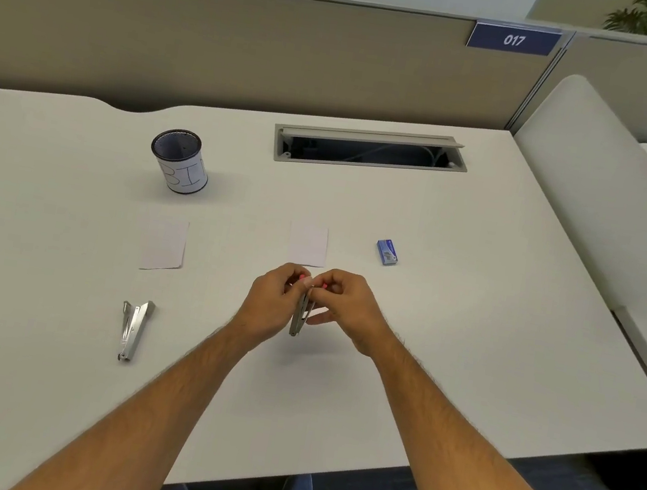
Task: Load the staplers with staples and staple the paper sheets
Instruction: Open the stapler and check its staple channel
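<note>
We've got a slim metal stapler [300, 316] held above the bench [448, 326], mid-front. Long axis near vertical, hinge end down, top end up between both hands. Left hand [271, 304] has its fingers curled round the upper part; right hand [346, 309] pinches the top end with thumb and forefinger (something pink there, too small to tell what). A second stapler [134, 329], bare shiny metal, lies flat to the left, arms splayed open, long axis running away from us. Two white paper sheets [164, 244] lie flat beyond. Small blue staple box [387, 252] to the right. Mesh cup [180, 161] far left, upright.
</note>
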A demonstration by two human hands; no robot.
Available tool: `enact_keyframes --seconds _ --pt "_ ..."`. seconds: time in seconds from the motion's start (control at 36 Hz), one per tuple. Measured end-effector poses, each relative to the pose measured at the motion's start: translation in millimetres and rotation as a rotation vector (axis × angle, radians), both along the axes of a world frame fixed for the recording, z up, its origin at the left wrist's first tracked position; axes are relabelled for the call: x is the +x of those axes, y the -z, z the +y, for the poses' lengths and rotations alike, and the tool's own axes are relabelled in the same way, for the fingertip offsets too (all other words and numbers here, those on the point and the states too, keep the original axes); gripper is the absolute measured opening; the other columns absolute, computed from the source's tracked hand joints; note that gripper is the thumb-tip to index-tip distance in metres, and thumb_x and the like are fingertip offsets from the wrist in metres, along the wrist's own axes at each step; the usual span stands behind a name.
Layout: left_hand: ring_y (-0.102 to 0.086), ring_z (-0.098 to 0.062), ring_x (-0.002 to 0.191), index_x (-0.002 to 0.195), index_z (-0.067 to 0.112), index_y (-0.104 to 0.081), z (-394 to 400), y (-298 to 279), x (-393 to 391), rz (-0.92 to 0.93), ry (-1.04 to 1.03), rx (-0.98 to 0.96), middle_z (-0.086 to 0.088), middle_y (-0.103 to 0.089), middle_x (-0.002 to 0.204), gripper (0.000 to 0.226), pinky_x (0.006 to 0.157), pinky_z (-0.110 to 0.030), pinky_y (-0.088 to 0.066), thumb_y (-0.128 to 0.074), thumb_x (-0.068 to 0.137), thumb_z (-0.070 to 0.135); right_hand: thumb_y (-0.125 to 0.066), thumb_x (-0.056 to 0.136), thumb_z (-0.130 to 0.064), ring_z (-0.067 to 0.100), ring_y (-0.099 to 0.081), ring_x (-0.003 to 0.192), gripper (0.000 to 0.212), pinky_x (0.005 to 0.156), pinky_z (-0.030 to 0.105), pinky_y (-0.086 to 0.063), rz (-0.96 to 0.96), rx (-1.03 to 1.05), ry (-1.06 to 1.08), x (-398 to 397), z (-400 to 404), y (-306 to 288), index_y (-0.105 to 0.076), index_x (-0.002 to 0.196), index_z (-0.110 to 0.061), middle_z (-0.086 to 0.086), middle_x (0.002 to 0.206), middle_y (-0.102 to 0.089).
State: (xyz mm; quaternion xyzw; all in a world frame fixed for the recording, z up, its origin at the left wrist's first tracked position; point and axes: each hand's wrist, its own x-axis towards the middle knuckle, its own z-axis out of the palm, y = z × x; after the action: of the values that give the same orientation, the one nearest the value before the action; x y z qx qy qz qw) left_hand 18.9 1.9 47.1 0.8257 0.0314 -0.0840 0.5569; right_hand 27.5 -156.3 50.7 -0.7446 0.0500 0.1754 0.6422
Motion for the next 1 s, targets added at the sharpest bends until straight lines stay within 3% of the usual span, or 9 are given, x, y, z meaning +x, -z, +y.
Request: enact_keyframes --seconds 0.08,0.25,0.33,0.53,0.64,0.72,0.86,0.92,1.0 --pt "-0.065 -0.006 0.086 0.108 0.016 -0.067 -1.0 -0.7 2.7 -0.018 0.020 0.065 0.005 -0.071 0.096 0.013 0.069 -0.012 -0.045 -0.056 0.107 0.023 -0.067 0.092 -0.008 0.026 -0.076 0.087 0.013 0.078 0.049 -0.065 -0.026 -0.061 0.000 -0.6 1.1 0.2 -0.068 0.105 -0.002 0.016 0.092 -0.076" --pt "-0.065 -0.010 0.084 0.107 0.014 -0.065 -2.7 1.2 4.5 -0.054 0.015 0.118 0.003 -0.070 0.093 0.011 0.069 -0.015 -0.049 -0.055 0.107 0.018 -0.068 0.091 -0.005 0.026 -0.076 0.086 0.013 0.077 0.047 -0.065 -0.055 -0.100 0.011 0.3 3.9 -1.4 -0.069 0.104 -0.002 0.007 0.084 -0.072" --pt "-0.064 -0.009 0.079 0.104 0.015 -0.064 -4.7 1.7 4.2 -0.080 0.007 0.119 0.002 -0.069 0.090 0.010 0.058 -0.010 -0.050 -0.054 0.106 0.016 -0.070 0.089 -0.006 0.024 -0.075 0.083 0.011 0.074 0.044 -0.066 -0.084 -0.112 0.017 1.7 4.0 -0.4 -0.069 0.100 -0.004 0.006 0.081 -0.069" --pt "-0.062 0.008 0.067 0.102 0.016 -0.059 -7.4 0.8 5.6 -0.143 -0.006 0.139 0.006 -0.064 0.084 0.007 0.056 -0.005 -0.046 -0.053 0.107 0.015 -0.069 0.087 -0.008 0.031 -0.075 0.081 0.011 0.073 0.046 -0.066 -0.101 -0.074 0.085 4.9 2.9 5.1 -0.066 0.097 -0.004 0.022 0.088 -0.068" --pt "-0.062 -0.004 0.084 0.103 0.021 -0.060 -3.6 2.4 6.7 -0.192 -0.074 0.126 0.008 -0.066 0.092 0.004 0.068 -0.011 -0.046 -0.058 0.105 0.018 -0.063 0.095 -0.002 0.032 -0.076 0.090 0.011 0.082 0.046 -0.064 -0.056 0.073 0.132 6.4 -4.1 8.4 -0.066 0.106 0.000 0.022 0.098 -0.072" --pt "-0.064 -0.011 0.087 0.105 0.017 -0.064 -0.6 1.1 4.2 -0.184 -0.143 0.039 0.005 -0.068 0.094 0.004 0.076 -0.026 -0.054 -0.060 0.104 0.016 -0.060 0.098 0.000 0.029 -0.076 0.094 0.012 0.086 0.047 -0.063 -0.041 0.113 0.193 9.7 -10.3 10.7 -0.067 0.108 -0.001 0.021 0.102 -0.074" --pt "-0.069 -0.017 0.072 0.096 0.014 -0.068 7.2 -3.2 0.4 -0.154 -0.238 -0.088 -0.002 -0.072 0.088 0.006 0.061 -0.018 -0.056 -0.064 0.099 0.010 -0.059 0.099 0.001 0.035 -0.076 0.096 0.015 0.088 0.047 -0.062 -0.012 0.192 0.266 14.4 -16.7 12.7 -0.066 0.112 0.000 0.024 0.102 -0.074" --pt "-0.070 -0.013 0.065 0.094 0.012 -0.069 12.2 -2.3 0.1 -0.137 -0.248 -0.118 -0.005 -0.073 0.086 0.009 0.063 -0.023 -0.059 -0.063 0.097 0.006 -0.058 0.099 0.003 0.036 -0.075 0.097 0.017 0.081 0.041 -0.064 -0.007 0.234 0.284 15.2 -18.3 12.3 -0.064 0.115 0.003 0.026 0.104 -0.073" --pt "-0.071 -0.020 0.067 0.091 0.009 -0.070 20.3 1.1 0.3 -0.085 -0.263 -0.182 -0.010 -0.073 0.082 0.013 0.069 -0.034 -0.063 -0.062 0.092 -0.001 -0.057 0.100 0.001 0.033 -0.076 0.095 0.018 0.074 0.037 -0.064 -0.006 0.273 0.304 16.5 -21.2 11.8 -0.064 0.117 0.001 0.024 0.105 -0.073"
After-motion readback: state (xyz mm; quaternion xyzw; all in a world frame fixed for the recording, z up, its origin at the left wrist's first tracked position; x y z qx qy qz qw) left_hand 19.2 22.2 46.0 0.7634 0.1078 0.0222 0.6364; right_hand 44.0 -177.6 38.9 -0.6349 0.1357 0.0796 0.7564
